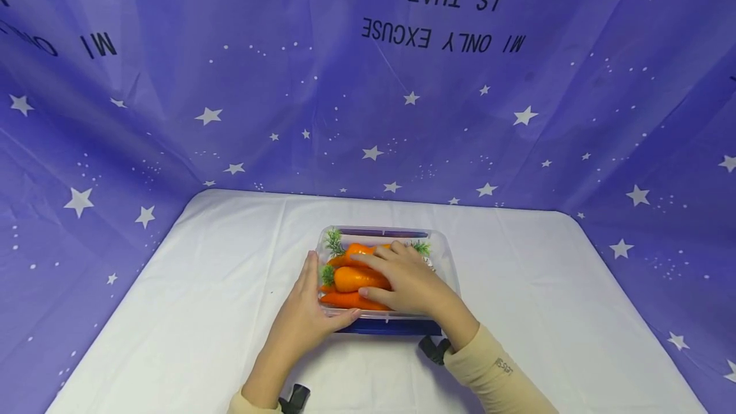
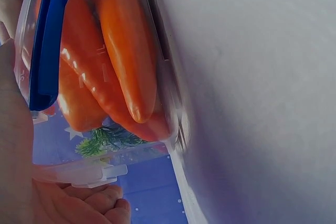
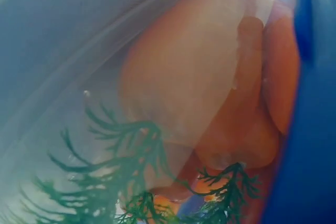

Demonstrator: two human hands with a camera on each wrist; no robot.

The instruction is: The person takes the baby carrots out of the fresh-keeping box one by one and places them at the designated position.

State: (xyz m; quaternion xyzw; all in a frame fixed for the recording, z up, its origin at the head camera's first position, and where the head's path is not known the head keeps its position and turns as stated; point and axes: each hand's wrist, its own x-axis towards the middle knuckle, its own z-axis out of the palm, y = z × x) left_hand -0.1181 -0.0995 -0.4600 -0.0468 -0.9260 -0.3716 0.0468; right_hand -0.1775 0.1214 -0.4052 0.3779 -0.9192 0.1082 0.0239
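A clear plastic container (image 1: pixel 450 267) with blue side latches holds several orange carrots (image 1: pixel 351 280) with green feathery tops. My left hand (image 1: pixel 305 315) grips its left front corner, fingers along the outside of the left wall and thumb on the front rim. In the left wrist view, the fingers (image 2: pixel 89 203) curl beside the container's end, near the blue latch (image 2: pixel 47 45). My right hand (image 1: pixel 411 276) reaches into the container and rests spread over the carrots, its thumb and fingers on either side of the middle one. Its palm hides their right ends.
The container stands on a white cloth-covered table (image 1: pixel 546 312). A purple curtain (image 1: pixel 322 107) with stars and lettering rises behind and on both sides. Black wrist mounts (image 1: pixel 434 350) hang below the forearms, close to the tabletop.
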